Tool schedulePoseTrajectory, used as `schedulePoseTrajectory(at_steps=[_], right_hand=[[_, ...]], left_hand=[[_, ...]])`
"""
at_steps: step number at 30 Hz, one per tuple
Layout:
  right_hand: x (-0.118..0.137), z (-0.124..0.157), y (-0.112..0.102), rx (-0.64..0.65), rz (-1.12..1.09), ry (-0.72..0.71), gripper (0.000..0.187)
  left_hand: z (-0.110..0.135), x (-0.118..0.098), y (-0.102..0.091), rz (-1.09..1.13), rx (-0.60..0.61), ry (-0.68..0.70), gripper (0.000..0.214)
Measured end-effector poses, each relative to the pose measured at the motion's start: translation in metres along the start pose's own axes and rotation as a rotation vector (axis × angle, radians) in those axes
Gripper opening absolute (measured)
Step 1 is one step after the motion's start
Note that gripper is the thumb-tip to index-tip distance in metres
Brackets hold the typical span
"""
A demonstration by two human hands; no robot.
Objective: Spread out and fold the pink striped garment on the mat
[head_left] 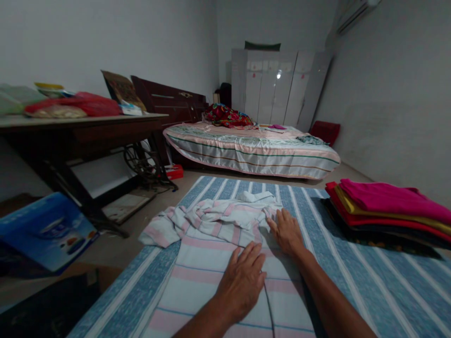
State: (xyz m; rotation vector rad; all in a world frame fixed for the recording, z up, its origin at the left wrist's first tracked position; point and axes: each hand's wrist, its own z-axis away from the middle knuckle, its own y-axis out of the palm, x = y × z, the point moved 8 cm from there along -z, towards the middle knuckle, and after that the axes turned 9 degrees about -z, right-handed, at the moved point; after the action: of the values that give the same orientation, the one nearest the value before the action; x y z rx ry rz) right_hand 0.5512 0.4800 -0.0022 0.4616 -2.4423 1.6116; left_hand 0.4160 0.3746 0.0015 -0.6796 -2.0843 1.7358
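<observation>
A white shirt (207,263) with pink and thin blue stripes lies spread before me. Its upper part and the sleeve on the left are crumpled, and a collar shows at the far end. My left hand (243,277) rests palm down on the middle of the shirt, fingers stretched forward. Farther off, my right hand (287,231) lies on the shirt's right edge near the bunched cloth, its fingers extended and slightly apart. Under the shirt is a blue sheet (331,230) with white stripes. To the right sits a stack of folded clothes (394,206), with a bright pink one on top.
At the left stands a sewing-machine table (88,123) with bags on it. A blue box (52,234) is below. Beyond are a bed (253,150), a pale wardrobe (275,84) and a red item (324,131) by the right wall.
</observation>
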Motion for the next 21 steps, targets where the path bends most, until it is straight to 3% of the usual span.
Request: schedulePoseTrajectory(at_steps=[5,11,17,21], right_hand=[[0.001,-0.021,0.013,0.037,0.044,-0.100,0.055],[-0.015,-0.019,0.030,0.063,0.091,-0.056,0.066],[-0.013,-0.021,0.023,0.077,0.078,-0.022,0.067],[-0.009,-0.028,0.021,0.047,0.047,-0.095,0.059]], left_hand=[[-0.001,0.000,-0.001,-0.005,0.017,-0.003,0.038],[-0.001,0.000,0.000,-0.015,0.040,0.000,0.038],[-0.001,-0.001,-0.003,-0.022,0.029,0.006,0.037],[-0.001,-0.001,-0.003,0.002,0.027,-0.001,0.037]])
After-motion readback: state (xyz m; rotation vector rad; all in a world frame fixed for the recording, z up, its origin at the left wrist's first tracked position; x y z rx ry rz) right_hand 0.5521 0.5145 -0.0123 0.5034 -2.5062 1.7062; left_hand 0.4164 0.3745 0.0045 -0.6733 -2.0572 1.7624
